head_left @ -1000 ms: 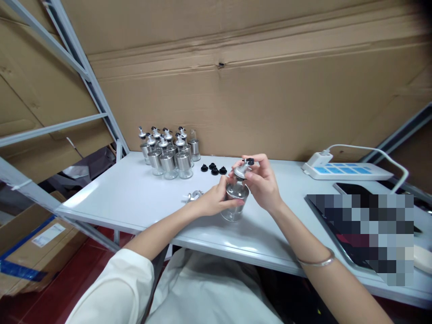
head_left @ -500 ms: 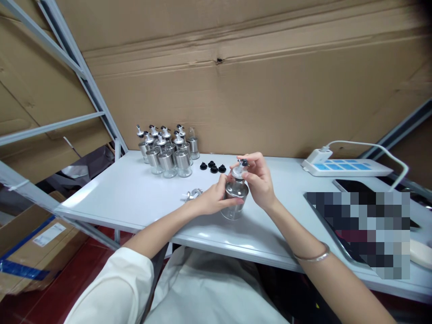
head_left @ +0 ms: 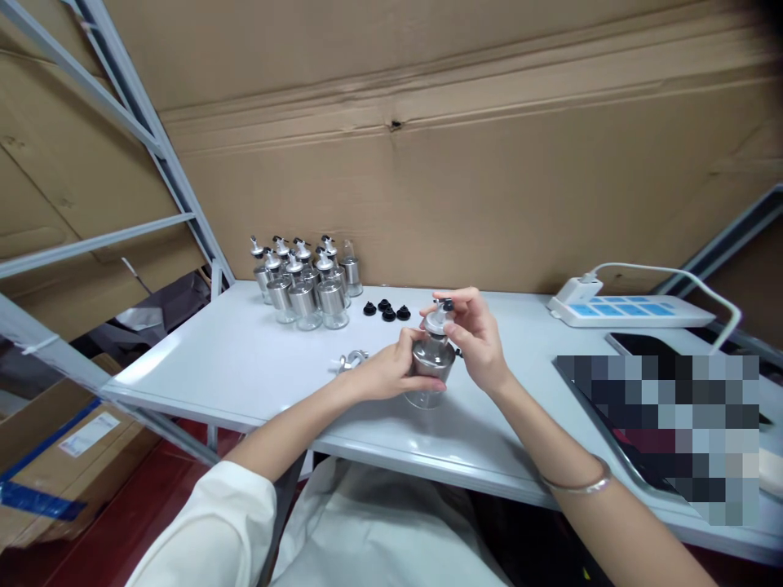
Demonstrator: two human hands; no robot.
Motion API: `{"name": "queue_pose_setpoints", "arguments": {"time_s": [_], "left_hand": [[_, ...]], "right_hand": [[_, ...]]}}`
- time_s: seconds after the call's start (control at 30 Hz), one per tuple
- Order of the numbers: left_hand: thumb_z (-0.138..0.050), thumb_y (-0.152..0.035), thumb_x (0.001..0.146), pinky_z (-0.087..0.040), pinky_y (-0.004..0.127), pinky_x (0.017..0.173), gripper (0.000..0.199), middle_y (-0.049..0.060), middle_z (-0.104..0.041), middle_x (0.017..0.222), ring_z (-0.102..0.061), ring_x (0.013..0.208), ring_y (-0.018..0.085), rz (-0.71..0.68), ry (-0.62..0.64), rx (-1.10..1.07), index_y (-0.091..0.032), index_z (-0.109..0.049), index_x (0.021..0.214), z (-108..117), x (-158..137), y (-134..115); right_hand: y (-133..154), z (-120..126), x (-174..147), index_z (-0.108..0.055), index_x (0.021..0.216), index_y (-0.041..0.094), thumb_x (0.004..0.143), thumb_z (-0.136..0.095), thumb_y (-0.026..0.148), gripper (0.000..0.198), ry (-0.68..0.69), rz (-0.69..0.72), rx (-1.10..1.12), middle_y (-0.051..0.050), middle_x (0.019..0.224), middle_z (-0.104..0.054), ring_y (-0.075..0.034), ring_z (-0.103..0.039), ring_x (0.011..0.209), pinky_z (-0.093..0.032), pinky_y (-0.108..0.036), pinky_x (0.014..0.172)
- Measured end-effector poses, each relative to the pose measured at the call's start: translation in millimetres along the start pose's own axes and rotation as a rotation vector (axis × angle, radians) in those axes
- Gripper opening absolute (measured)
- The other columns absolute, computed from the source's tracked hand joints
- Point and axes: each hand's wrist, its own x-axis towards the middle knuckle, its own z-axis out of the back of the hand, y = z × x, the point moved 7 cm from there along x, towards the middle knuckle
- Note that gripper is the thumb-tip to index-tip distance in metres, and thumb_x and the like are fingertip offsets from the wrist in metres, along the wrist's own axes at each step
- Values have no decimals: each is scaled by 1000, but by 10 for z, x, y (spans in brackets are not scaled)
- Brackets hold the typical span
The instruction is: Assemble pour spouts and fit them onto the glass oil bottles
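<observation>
A glass oil bottle (head_left: 431, 363) with a metal sleeve stands near the table's front edge. My left hand (head_left: 395, 365) is wrapped round its body from the left. On its neck sits a silver pourer cap (head_left: 436, 319) with a black tip, pinched between the thumb and fingers of my right hand (head_left: 477, 336). Left of my left hand lie some small silver pieces (head_left: 353, 359), partly hidden by it. Beyond my hands several black stoppers (head_left: 387, 311) rest on the table. Several similar bottles (head_left: 304, 303) with pourer caps stand together at the back left.
A white power strip (head_left: 633, 310) with a plugged-in charger lies at the back right of the white table (head_left: 245, 359). Phone-like devices (head_left: 639, 344) and a blurred-out item are at the right. Cardboard (head_left: 465, 187) walls the back, and a metal frame (head_left: 177, 183) rises at left.
The camera view has shifted slightly, so everything sits a little lower in the picture. My hands keep hold of the bottle and its pourer cap, with small finger movement.
</observation>
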Motion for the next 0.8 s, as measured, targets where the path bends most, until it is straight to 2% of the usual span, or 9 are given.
{"name": "queue_pose_setpoints", "arguments": {"time_s": [0.17,0.23,0.3,0.37,0.43,0.57,0.7,0.8], "left_hand": [[-64,-53,75,-48,44,84,59,17,-50,122,-60,99,28,58,-22,97,-19,-31,111,38,-20,-64],[-63,-54,75,-47,44,86,60,17,-49,124,-58,102,28,1,-62,113,-20,-31,113,126,-21,-132],[-62,-56,75,-45,42,90,60,15,-48,123,-56,106,27,-82,-150,111,-21,-32,112,306,-40,-179],[-62,-60,73,-43,41,93,61,13,-49,119,-54,108,26,-137,-299,115,-21,-33,111,599,-108,-163],[-60,-65,72,-42,40,95,65,11,-49,115,-52,110,26,-139,-501,151,-21,-33,112,983,-258,-86],[-49,-70,77,-38,37,103,68,11,-44,126,-47,119,25,-79,-867,247,-22,-31,123,1801,-769,128],[-48,-72,75,-28,41,113,75,15,-36,138,-38,130,27,39,-1037,340,-20,-27,125,2459,-1226,447],[-48,-64,80,-23,42,115,69,18,-33,140,-35,133,27,161,-1064,374,-16,-26,125,2765,-1386,793]], "right_hand": [[49,37,-6,-51,110,28,82,-58,44,33,-62,45,-64,-4,95,-64,-20,-63,85,-51,-36,74],[74,78,3,-47,113,28,82,-57,45,37,-127,71,-45,-5,101,-63,-20,-62,84,-51,-37,74],[96,127,12,-47,112,29,81,-57,43,35,-193,93,-24,-4,101,-62,-18,-61,82,-50,-36,73],[100,170,19,-47,110,30,82,-57,39,31,-249,94,-14,-3,99,-61,-18,-61,80,-50,-35,71],[86,199,20,-47,108,30,82,-55,36,28,-288,80,-21,-2,97,-60,-17,-61,78,-49,-34,69],[44,190,15,-47,107,28,83,-54,34,26,-289,59,-75,-2,94,-58,-16,-60,75,-49,-33,68],[-20,155,6,-48,107,28,83,-57,34,26,-251,50,-99,-2,93,-58,-16,-59,75,-49,-32,68],[-118,121,10,-48,108,28,83,-58,35,28,-221,14,-106,-2,94,-59,-16,-60,76,-49,-33,69]]}}
